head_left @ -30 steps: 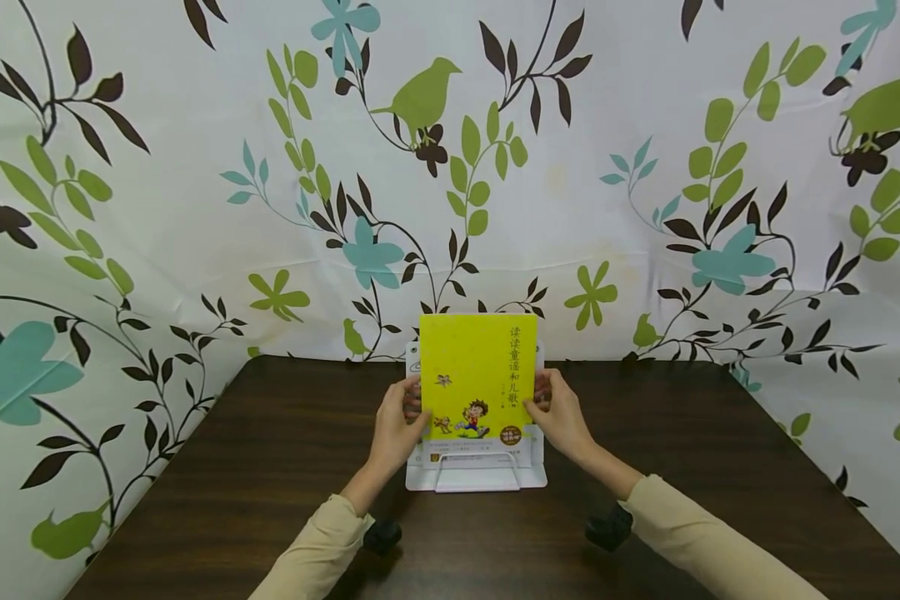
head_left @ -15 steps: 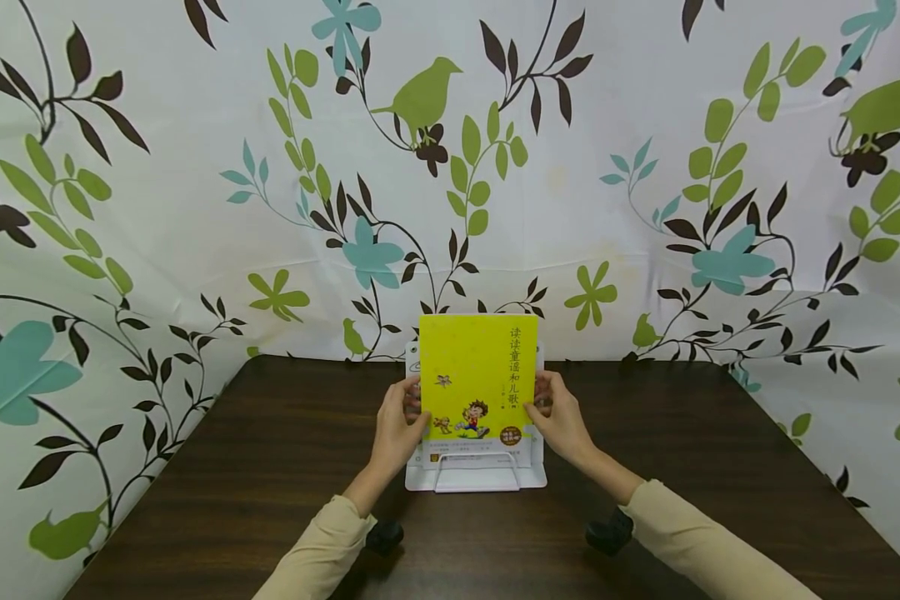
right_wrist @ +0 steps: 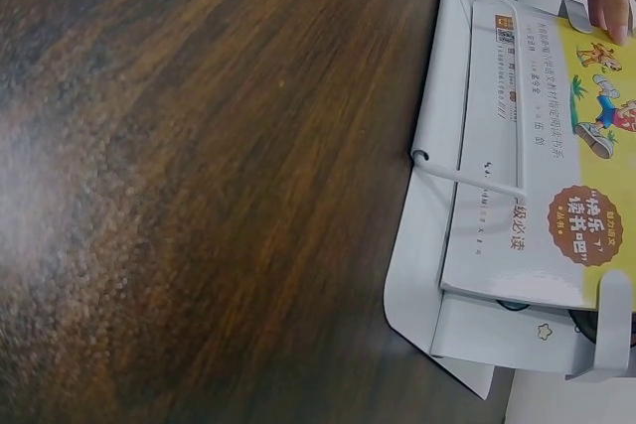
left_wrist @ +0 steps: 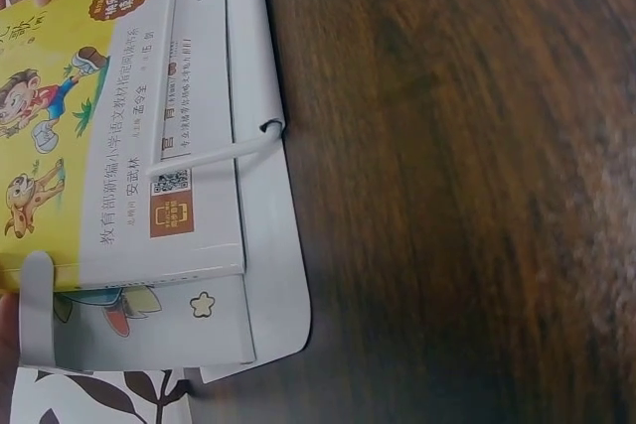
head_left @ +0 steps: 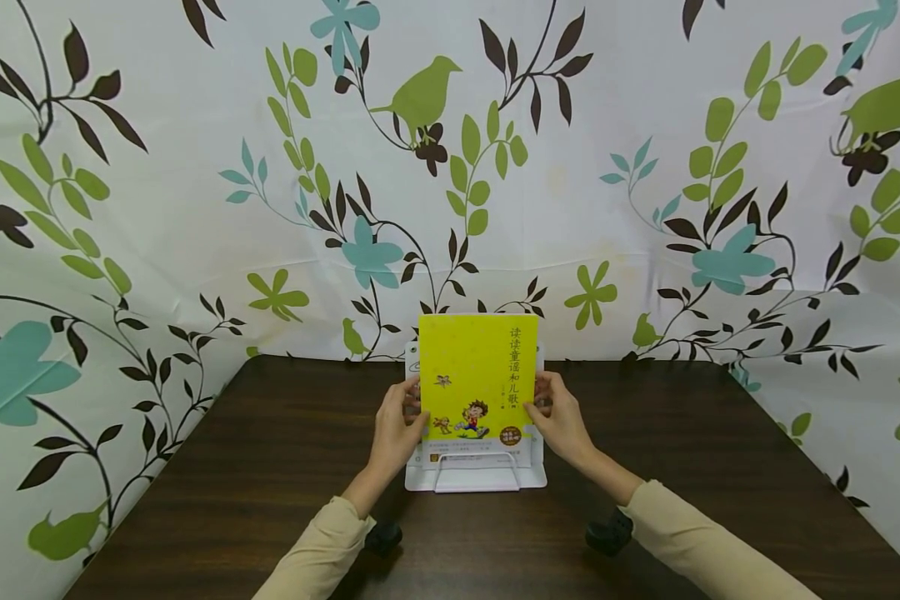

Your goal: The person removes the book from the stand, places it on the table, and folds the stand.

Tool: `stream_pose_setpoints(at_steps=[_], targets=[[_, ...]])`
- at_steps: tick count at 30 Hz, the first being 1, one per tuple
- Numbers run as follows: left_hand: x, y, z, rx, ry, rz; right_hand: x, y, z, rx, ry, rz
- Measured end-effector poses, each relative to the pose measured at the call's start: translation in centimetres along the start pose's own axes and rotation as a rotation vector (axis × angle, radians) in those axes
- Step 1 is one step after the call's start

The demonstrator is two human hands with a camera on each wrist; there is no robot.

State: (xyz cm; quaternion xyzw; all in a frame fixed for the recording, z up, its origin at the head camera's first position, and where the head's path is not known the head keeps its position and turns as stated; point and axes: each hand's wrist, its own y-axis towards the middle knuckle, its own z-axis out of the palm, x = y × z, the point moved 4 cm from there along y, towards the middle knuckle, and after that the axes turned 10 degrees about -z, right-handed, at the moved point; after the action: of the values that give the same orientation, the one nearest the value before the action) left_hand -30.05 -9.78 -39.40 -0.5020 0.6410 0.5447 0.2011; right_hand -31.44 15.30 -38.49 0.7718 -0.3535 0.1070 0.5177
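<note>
A yellow book (head_left: 477,375) with a cartoon child on its cover leans upright on a white book stand (head_left: 477,480). My left hand (head_left: 397,425) grips the book's left edge, thumb in front and fingers bent at the side. On the opposite edge, my right hand (head_left: 562,421) holds it the same way; its fingers also appear at the top of the left wrist view. A white wire bar (left_wrist: 214,159) crosses the book's lower front. Side clips overlap the cover, one metal clip (left_wrist: 38,310) in the left wrist view and another clip (right_wrist: 613,320) in the right.
The stand rests on a dark wooden table (head_left: 307,450). Behind the table hangs a white cloth (head_left: 525,192) printed with leaves, flowers and birds. Black wrist devices sit under both sleeves, a left device (head_left: 383,537) and a right device (head_left: 609,533).
</note>
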Motion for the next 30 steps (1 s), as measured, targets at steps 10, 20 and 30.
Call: stream_pose_setpoints(at_steps=[10, 20, 30], targets=[[0.1, -0.1, -0.1, -0.027, 0.008, -0.007, 0.2, 0.2, 0.0, 0.019, -0.029, -0.018], [-0.1, 0.0, -0.2, -0.027, -0.020, 0.004, 0.4, 0.4, -0.2, -0.001, -0.009, -0.082], [-0.8, 1.1, -0.6, -0.055, -0.028, 0.028, 0.6, 1.9, -0.2, 0.024, -0.038, -0.007]])
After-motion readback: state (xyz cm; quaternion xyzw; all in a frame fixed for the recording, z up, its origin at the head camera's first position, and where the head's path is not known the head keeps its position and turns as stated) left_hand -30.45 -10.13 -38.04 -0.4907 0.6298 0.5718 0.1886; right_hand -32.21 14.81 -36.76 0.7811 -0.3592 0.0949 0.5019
